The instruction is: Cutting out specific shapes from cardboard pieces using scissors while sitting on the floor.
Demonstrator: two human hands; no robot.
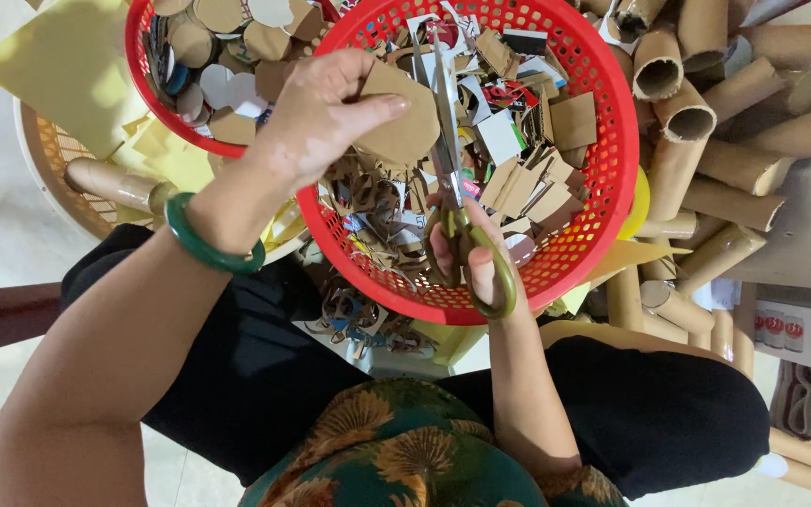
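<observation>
Holding a brown cardboard piece (404, 117) in the left hand (316, 117), thumb and fingers closed on its left edge, the person keeps it over the near red basket (603, 225). The right hand (471, 258) has its grip closed through the olive loops of one pair of scissors (451, 178); handles sit nearest the body, blades run almost straight away from it, slightly parted, and lie just right of the cardboard piece, touching or nearly touching its right edge. So the piece lies up and left of the scissor grip, with the left hand nearer to it. Count: two red baskets, the second (143, 66) holding round card discs; one green bangle (206, 246); cardboard tubes (706, 141) piled right, too many to count; scraps uncounted.
</observation>
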